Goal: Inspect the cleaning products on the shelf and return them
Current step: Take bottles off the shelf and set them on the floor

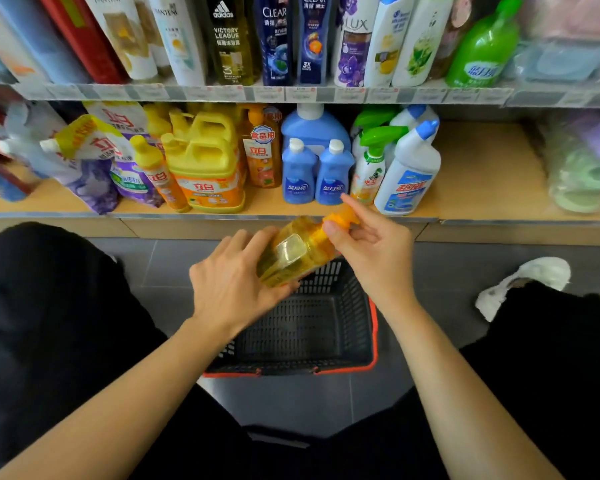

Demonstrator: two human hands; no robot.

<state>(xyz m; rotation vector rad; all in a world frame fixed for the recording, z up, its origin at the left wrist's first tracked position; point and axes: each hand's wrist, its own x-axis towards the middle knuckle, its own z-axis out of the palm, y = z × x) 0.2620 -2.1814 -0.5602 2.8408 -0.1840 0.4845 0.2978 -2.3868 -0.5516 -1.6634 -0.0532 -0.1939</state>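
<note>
Shelf of cleaners: your left grip holds the yellow bottle, right grip pinches its pump; inspection underway, return not yet done.

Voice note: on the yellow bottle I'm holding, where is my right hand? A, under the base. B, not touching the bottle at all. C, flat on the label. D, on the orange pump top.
D: the right hand pinches the orange pump top of the yellow bottle, while the left hand grips the bottle's body.
</note>
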